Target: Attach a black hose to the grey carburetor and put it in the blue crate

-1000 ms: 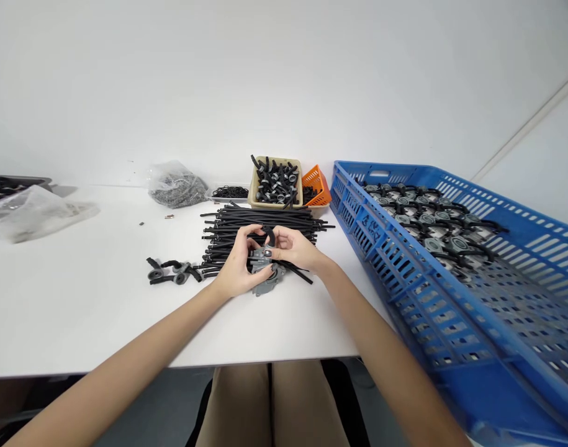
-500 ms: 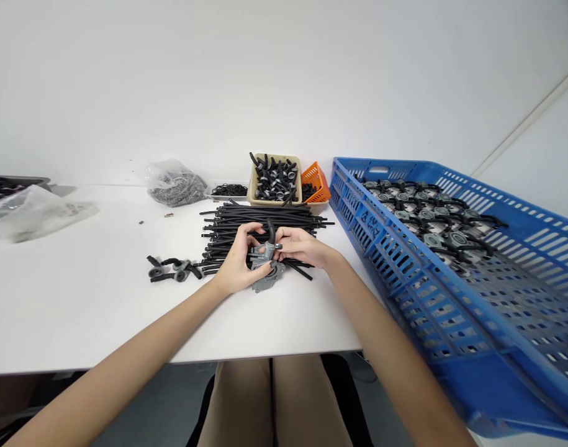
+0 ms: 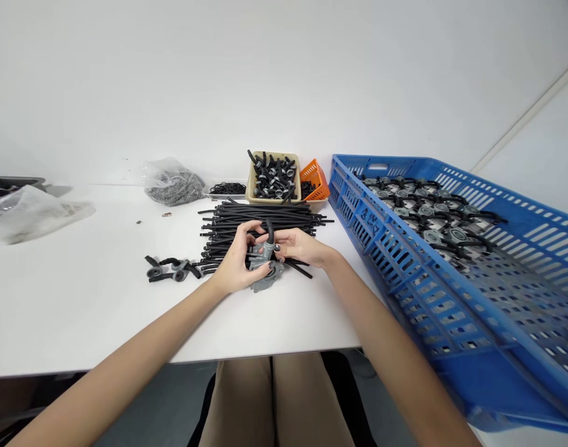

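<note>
While both hands close around it, a grey metal fitting (image 3: 265, 273) sits just above the white table (image 3: 102, 310), near the middle of the head view and close to the table's front edge. A short black hose (image 3: 269, 231) stands up from its top, bent slightly at the tip. The left hand (image 3: 237, 261) wraps the fitting from its 9 o'clock side, fingers curled over the top and thumb below, firmly closed on the grey body. The right hand (image 3: 298, 247) comes in from 3 o'clock, its fingertips pinched together against the fitting at the foot of the hose; whether it grips the hose itself or only the fitting cannot be told.

Directly behind the hands, at 12 o'clock, lies a stack of long black tubes (image 3: 265, 218), laid crosswise, a few of them trailing out under the right wrist. Further at 12 o'clock a beige bin (image 3: 251, 186) holds short black hoses with grey rings, and just beside it at 1 o'clock an orange basket (image 3: 317, 180) leans tilted. At 9 o'clock from the fitting, a few small grey and black parts (image 3: 172, 270) lie loose on the table. At 11 o'clock a clear bag (image 3: 172, 181) of small dark pieces rests near the wall, with a shallow tray of black rings (image 3: 228, 188) between it and the bin. Far out at 9 to 10 o'clock lies another crumpled plastic bag (image 3: 32, 211). At 3 o'clock a large blue slotted crate (image 3: 405, 267) holds rows of grey fittings with hoses at its far end.
</note>
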Tool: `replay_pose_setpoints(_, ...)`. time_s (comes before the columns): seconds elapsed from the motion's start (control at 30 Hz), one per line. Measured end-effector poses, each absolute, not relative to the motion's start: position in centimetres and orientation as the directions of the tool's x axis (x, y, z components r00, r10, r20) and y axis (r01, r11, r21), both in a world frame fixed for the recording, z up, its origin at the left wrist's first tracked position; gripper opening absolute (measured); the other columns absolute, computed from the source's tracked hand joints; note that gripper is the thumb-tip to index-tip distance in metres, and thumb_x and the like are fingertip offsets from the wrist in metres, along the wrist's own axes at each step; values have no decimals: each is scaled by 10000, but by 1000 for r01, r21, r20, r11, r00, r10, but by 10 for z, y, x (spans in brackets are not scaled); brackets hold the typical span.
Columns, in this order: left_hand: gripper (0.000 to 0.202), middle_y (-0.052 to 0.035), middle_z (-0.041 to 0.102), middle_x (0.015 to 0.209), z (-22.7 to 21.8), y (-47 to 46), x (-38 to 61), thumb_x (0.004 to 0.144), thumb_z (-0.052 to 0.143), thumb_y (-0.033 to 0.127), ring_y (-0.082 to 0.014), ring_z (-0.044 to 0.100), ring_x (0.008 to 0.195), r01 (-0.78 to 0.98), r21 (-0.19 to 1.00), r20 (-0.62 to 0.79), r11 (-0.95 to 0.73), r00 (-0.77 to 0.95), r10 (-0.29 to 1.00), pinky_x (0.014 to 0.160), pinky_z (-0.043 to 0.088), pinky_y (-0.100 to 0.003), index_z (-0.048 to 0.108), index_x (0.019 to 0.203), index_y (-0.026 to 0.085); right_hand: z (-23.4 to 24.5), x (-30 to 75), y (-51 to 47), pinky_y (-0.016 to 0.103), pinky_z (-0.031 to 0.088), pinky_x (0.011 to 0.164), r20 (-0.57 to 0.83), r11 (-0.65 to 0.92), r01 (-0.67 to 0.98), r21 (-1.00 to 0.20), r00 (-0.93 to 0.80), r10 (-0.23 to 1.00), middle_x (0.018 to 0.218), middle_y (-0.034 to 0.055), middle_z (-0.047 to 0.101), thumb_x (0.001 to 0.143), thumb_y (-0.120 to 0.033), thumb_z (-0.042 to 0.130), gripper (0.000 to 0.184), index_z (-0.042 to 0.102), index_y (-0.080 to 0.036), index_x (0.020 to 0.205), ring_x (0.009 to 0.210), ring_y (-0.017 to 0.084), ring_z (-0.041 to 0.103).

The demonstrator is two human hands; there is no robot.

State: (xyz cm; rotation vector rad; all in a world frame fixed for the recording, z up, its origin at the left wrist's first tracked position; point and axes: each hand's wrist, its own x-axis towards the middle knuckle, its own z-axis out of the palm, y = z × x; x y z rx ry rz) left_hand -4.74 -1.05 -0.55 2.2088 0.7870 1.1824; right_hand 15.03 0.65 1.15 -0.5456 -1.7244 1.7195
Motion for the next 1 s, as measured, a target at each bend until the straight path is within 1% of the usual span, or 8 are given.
replay_pose_setpoints(0.23, 730, -77, 411, 1169, -7, -9, -47, 714, 659, 241, -146, 511, 837, 232, 686, 552, -690, 452, 701, 781, 454, -333, 270, 1332, 244, 11, 150, 7, 201, 428, 632, 138, 83, -113, -990, -676, 724, 903, 54, 654, 744, -424, 738, 415, 635, -134, 1022, 819, 125, 579)
replay_pose_setpoints(0.37, 719, -66, 412, 1154, -6, -9, -46, 728, 653, 226, -118, 484, 796, 211, 689, 568, -693, 436, 698, 767, 455, -308, 270, 1336, 251, 9, 142, 7, 201, 437, 613, 115, 50, -129, -990, -572, 812, 765, -4, 603, 641, -424, 814, 449, 574, -147, 899, 717, 104, 574)
replay_pose_setpoints(0.47, 709, -63, 412, 1139, -5, -10, -45, 734, 648, 226, -115, 474, 790, 205, 681, 580, -703, 435, 689, 756, 452, -301, 274, 1335, 248, 9, 135, 5, 197, 437, 588, 124, 52, -148, -988, -534, 836, 742, -19, 584, 593, -413, 842, 466, 548, -154, 845, 680, 94, 564)
replay_pose_setpoints(0.57, 715, -64, 418, 1127, -4, -10, -45, 736, 649, 233, -133, 488, 827, 210, 679, 582, -704, 430, 690, 783, 446, -321, 267, 1340, 247, 11, 135, 4, 202, 461, 632, 148, 57, -175, -983, -573, 806, 811, 1, 604, 619, -393, 831, 440, 603, -148, 905, 729, 98, 576)
replay_pose_setpoints(0.67, 721, -58, 417, 1112, -5, -9, -45, 738, 652, 241, -122, 487, 795, 199, 694, 569, -692, 437, 696, 775, 446, -321, 262, 1344, 256, 12, 142, 5, 220, 485, 705, 75, -76, -206, -976, -639, 765, 862, 27, 632, 659, -382, 806, 404, 629, -136, 925, 759, 101, 584)
replay_pose_setpoints(0.73, 714, -54, 411, 1106, -6, -9, -45, 741, 652, 244, -110, 478, 772, 187, 705, 564, -684, 438, 700, 766, 448, -311, 268, 1342, 262, 12, 147, 5, 246, 497, 759, 23, -179, -235, -955, -662, 749, 848, 36, 645, 677, -361, 794, 366, 614, -132, 899, 753, 105, 591)
replay_pose_setpoints(0.8, 709, -56, 408, 1109, -6, -8, -46, 742, 652, 244, -109, 473, 779, 189, 706, 562, -682, 436, 703, 772, 450, -307, 273, 1341, 260, 12, 150, 6, 267, 500, 796, 11, -229, -269, -935, -670, 742, 828, 34, 649, 691, -317, 783, 329, 588, -139, 888, 748, 110, 601)
replay_pose_setpoints(1.0, 721, -59, 402, 1113, -6, -9, -47, 730, 652, 239, -107, 457, 777, 211, 690, 563, -692, 445, 697, 753, 462, -297, 273, 1343, 256, 12, 151, 6, 275, 504, 777, 17, -247, -281, -927, -690, 723, 783, 14, 636, 745, -239, 724, 246, 526, -169, 875, 745, 128, 628)
